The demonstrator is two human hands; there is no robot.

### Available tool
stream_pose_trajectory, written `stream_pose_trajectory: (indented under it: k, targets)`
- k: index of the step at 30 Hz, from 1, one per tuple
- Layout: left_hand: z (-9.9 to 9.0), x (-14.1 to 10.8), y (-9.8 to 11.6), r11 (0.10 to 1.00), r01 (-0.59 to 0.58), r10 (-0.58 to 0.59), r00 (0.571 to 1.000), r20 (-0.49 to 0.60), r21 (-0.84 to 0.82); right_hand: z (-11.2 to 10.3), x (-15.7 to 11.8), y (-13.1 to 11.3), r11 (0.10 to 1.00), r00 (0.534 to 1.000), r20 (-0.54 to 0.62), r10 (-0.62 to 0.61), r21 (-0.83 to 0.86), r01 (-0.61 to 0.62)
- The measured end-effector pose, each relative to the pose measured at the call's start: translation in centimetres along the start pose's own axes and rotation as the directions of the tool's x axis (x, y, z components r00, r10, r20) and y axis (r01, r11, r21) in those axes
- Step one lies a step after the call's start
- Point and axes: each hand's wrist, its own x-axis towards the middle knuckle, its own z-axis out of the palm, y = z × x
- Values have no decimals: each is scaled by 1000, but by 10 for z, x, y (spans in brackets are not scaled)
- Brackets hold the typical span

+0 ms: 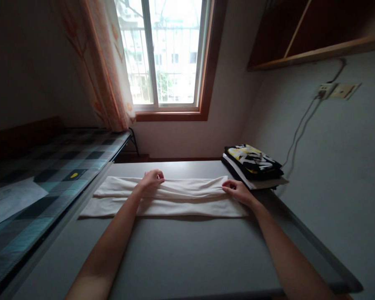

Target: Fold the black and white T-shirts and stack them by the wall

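White cloth (187, 208): folded near our worktop's (193, 254) far edge
Left hand (151, 180): on it; grip we can't tell
Right hand (238, 191): grip pinching its right end

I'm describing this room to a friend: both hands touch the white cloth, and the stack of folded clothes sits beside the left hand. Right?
Not quite: the head view shows the stack of folded clothes beside the right hand. That hand and the left hand touch the white cloth.
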Motion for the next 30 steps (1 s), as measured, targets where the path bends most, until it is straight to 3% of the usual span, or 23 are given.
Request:
stream_pose_trajectory:
  k: [3, 9, 17, 23, 30]
  targets:
    - [1, -1, 4, 1000, 11, -11, 1000, -7, -5, 0, 1, 3, 1000, 1000, -9, 5, 12, -5]
    - [10, -4, 12, 991, 76, -56, 982, -180, 109, 4, 1, 10, 999, 999, -36, -8, -37, 7]
    - [16, -1, 10, 995, -33, 55, 969, -241, 94, 11, 4, 17, 997, 991, -134, -19, -76, 9]
    - [12, 0, 15, 982, -176, 164, 976, -146, -71, 13, 3, 12, 995, 992, -125, -29, -102, 16]
    - [10, -2, 14, 977, -138, 140, 990, 0, -161, 9, 0, 9, 991, 997, -66, -29, -134, 20]
